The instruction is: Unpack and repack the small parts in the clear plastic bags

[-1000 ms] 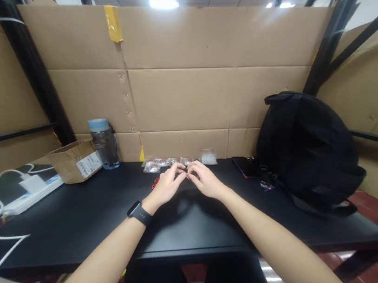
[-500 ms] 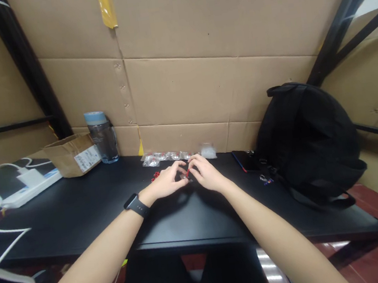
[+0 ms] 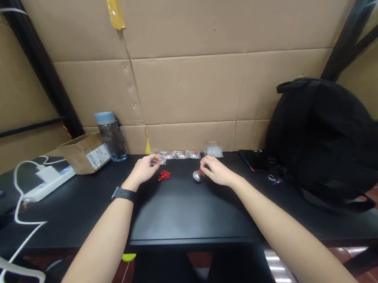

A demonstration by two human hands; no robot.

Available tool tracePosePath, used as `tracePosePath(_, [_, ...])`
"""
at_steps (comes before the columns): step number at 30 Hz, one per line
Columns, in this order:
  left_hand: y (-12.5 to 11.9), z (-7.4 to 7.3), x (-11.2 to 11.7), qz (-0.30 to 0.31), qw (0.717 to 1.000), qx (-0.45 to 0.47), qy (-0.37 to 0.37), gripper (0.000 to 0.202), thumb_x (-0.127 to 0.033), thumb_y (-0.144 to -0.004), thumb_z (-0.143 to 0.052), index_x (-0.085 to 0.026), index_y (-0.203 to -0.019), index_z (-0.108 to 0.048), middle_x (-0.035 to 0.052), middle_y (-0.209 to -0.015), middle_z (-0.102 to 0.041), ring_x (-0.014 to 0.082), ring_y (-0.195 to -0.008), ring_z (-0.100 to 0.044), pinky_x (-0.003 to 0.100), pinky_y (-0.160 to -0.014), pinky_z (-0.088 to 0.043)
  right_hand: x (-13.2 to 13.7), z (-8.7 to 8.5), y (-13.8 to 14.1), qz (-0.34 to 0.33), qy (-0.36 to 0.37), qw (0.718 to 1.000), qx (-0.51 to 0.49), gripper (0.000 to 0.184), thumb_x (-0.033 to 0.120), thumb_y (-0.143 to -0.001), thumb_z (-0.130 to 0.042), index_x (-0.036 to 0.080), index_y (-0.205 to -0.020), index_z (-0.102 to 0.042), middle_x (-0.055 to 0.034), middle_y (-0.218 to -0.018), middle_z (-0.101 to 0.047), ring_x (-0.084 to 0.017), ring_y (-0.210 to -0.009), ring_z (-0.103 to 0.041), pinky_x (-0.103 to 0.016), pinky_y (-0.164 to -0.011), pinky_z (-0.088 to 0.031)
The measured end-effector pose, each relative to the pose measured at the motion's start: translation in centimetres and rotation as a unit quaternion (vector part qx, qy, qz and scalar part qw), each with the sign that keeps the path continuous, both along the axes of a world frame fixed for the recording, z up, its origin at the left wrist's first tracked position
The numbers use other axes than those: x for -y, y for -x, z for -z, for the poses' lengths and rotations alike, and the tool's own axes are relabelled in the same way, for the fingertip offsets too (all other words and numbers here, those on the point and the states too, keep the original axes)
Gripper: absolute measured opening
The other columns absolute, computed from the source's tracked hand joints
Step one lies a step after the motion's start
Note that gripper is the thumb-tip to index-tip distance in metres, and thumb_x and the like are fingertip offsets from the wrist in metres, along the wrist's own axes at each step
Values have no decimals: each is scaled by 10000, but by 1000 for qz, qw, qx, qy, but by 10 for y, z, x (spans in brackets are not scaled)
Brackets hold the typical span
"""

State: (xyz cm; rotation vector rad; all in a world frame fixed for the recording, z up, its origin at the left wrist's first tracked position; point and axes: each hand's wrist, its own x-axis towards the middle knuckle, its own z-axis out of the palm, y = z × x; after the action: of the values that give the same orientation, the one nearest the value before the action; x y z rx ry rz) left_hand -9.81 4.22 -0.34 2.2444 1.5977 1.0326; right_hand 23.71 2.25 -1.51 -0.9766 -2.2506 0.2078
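My right hand (image 3: 216, 171) pinches the red part at the top of a shiny, clear-looking round ball (image 3: 198, 176), which is low over or resting on the black table; I cannot tell which. Farther left, my left hand (image 3: 146, 167), with a dark watch on the wrist, has its thumb and fingers curled round the leftmost small clear plastic packet (image 3: 162, 161). That packet is partly hidden by the fingers. Between the hands lies a small heap of red cords (image 3: 164, 175). Several more clear packets (image 3: 181, 154) with red bits inside stand in a row behind.
A whitish clear bag (image 3: 214, 150) sits at the back by the cardboard wall. On the left are a water bottle (image 3: 112, 138), an open carton (image 3: 87, 155) and a white power strip (image 3: 49, 185). To the right are a dark flat object (image 3: 252, 160), keys (image 3: 274, 179) and a black backpack (image 3: 326, 141).
My hands, close together before, have moved apart. The left went left and back to the packets, uncovering the red cords. The right keeps the round ball, now more visible. The view shifted slightly.
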Motion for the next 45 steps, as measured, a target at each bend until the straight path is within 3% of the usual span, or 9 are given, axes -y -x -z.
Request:
tracePosePath(6, [8, 12, -9, 62, 998, -5, 16, 210, -287, -747, -608, -270, -910, -740, 10, -978, -788, 252, -983, -725, 359, -930, -533, -6, -10, -35, 68, 80, 994, -8, 138, 241, -858, -644, 185, -978, -683, -59, -939, -685, -194, -844, -615, -355, -818, -484])
tracePosePath(11, [6, 12, -8, 108, 993, -33, 35, 353, -233, -762, -527, -285, -1049, -726, -16, -994, -794, 231, -1021, -723, 357, -968, -516, -2, -15, -54, 45, 178, 981, 62, 362, 328, -718, -808, 202, -1045, -716, -68, -1031, -725, -219, -902, -649, -334, -789, -501])
tracePosePath(19, [2, 3, 1, 88, 994, -55, 35, 298, -381, -786, -636, -265, -1045, -726, 0, -933, -784, 229, -897, -726, 312, -889, -518, -1, -15, -49, 35, 197, 977, 75, 361, 266, -696, -811, 185, -1036, -721, -57, -948, -735, -204, -855, -665, -316, -786, -508])
tracePosePath(23, [5, 6, -2, 78, 993, -75, 35, 384, -320, -791, -621, -266, -1166, -681, -13, -943, -781, 214, -920, -722, 296, -895, -503, -1, -16, -50, 43, 205, 974, 87, 358, 274, -697, -810, 190, -1033, -718, -51, -954, -725, -200, -864, -659, -308, -788, -504])
tracePosePath(26, [7, 8, -4, 45, 996, -77, 15, 486, -241, -803, -583, -265, -1288, -611, -11, -1017, -774, 210, -986, -712, 297, -907, -490, -1, -17, -51, 39, 216, 972, 85, 474, 248, -657, -831, 197, -1107, -693, -48, -1007, -710, -185, -855, -648, -296, -784, -507])
tracePosePath(29, [7, 9, -4, 8, 996, -82, 19, 461, -250, -818, -596, -275, -1278, -604, -16, -1039, -773, 223, -1037, -703, 309, -908, -484, -1, -17, -51, 35, 225, 970, 80, 551, 227, -639, -835, 206, -1163, -668, -47, -1043, -697, -173, -844, -639, -286, -772, -510])
tracePosePath(34, [6, 8, -3, -9, 993, -103, 55, 435, -321, -805, -675, -290, -1235, -615, -24, -1006, -782, 241, -1031, -708, 320, -873, -485, -2, -16, -52, 34, 220, 971, 91, 443, 241, -676, -811, 203, -1103, -696, -43, -993, -706, -177, -843, -642, -291, -780, -505])
tracePosePath(39, [8, 10, -4, -45, 991, -120, 48, 475, -230, -812, -630, -307, -1279, -594, -18, -1051, -777, 241, -1047, -705, 324, -844, -478, -4, -15, -54, 31, 221, 970, 90, 431, 250, -678, -811, 202, -1092, -703, -45, -995, -714, -178, -840, -645, -293, -783, -507])
tracePosePath(45, [7, 9, -3, -34, 990, -119, 62, 467, -238, -822, -656, -292, -1280, -583, -21, -1049, -782, 238, -1073, -700, 331, -859, -467, -4, -16, -54, 31, 209, 973, 94, 421, 244, -678, -805, 199, -1086, -713, -48, -979, -716, -176, -830, -646, -287, -765, -505])
